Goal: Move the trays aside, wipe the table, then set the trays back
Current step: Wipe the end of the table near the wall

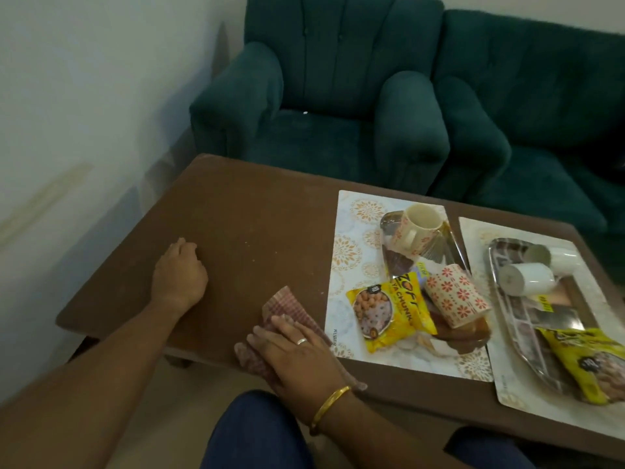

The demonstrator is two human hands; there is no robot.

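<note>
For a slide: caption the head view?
Right hand presses a cloth on the table, left hand rests nearby, two trays at its right end.

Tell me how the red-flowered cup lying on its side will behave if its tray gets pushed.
The red-flowered cup lies on its side on the steel tray, so it would probably roll when jolted. It looks rigid, likely ceramic or melamine, so it may chip if it falls.

Yellow packet point(389, 313) at 4 o'clock, "ZOF…" above "YA CHUNK", "10" at its 11 o'clock, "KUBER" at mat's point(351, 252) 7 o'clock corner
</note>
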